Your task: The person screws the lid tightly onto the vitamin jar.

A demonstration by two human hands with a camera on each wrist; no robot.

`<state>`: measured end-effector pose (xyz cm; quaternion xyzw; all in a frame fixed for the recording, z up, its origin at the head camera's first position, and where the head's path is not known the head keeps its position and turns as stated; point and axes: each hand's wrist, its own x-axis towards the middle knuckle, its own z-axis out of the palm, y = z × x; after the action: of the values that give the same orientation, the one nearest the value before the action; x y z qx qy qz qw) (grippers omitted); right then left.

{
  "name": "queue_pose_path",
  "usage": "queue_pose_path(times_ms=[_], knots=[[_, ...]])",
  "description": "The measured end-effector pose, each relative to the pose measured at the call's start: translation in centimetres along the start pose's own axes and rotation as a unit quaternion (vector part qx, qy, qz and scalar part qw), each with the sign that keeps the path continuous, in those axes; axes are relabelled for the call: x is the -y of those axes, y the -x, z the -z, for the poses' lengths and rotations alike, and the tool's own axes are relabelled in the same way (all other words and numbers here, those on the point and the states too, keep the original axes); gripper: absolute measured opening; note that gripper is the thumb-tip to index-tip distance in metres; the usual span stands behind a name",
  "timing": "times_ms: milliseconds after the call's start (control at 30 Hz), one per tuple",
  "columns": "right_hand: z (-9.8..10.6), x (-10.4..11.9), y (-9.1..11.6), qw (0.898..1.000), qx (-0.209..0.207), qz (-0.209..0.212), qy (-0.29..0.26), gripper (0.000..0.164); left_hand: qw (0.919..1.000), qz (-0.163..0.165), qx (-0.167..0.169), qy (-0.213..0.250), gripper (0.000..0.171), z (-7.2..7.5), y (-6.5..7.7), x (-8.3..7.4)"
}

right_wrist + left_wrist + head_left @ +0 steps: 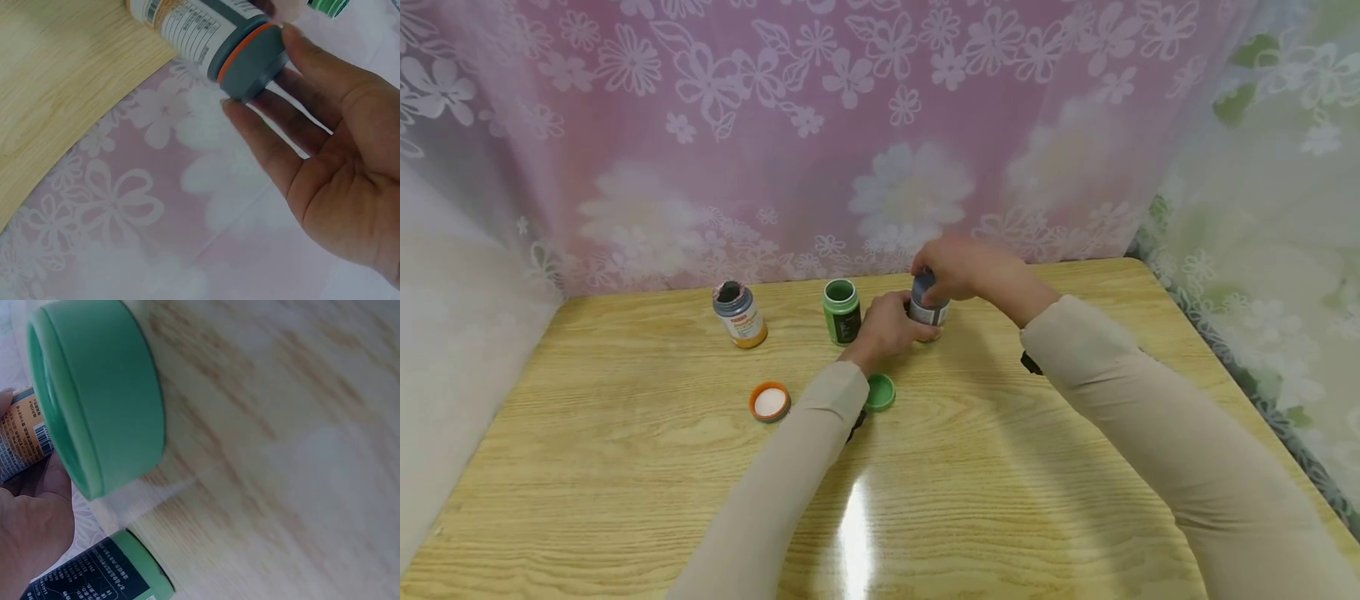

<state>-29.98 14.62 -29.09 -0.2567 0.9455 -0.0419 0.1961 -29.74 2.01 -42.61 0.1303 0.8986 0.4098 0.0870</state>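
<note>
My left hand (891,325) grips the lower body of a grey, white and orange bottle (928,315), which stands near the back edge of the table. My right hand (961,267) pinches that bottle's grey lid (256,62) from above, thumb and fingers spread around its side. In the right wrist view an orange ring shows between lid and bottle. Just left of my left hand stands an uncapped green jar (841,310) with a dark label. A green lid (880,392) lies near my left wrist and looms large in the left wrist view.
Further left stands another uncapped bottle (741,321), white and orange with a grey neck and ragged foil at its mouth. In front of it a lid with an orange rim (770,402) lies inside-up. A flowered curtain (880,150) hangs behind the wooden table (625,467).
</note>
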Motion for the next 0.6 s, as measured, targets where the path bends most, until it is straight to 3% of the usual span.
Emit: queue_pose_path(times_ms=[133,467,600], knots=[[-0.1,0.1,0.2,1.000,-0.009,0.000,0.003,0.042,1.0000,-0.001,-0.001,-0.007,0.059,0.0,0.0,0.0],[-0.2,-2.5,0.6,0.994,-0.016,0.089,-0.056,0.051,0.9999,-0.003,0.010,0.005,0.057,0.0,0.1,0.1],[0.1,-2.6,0.7,0.994,-0.006,0.098,-0.038,0.049,1.0000,-0.002,0.008,0.002,0.057,0.0,0.1,0.1]])
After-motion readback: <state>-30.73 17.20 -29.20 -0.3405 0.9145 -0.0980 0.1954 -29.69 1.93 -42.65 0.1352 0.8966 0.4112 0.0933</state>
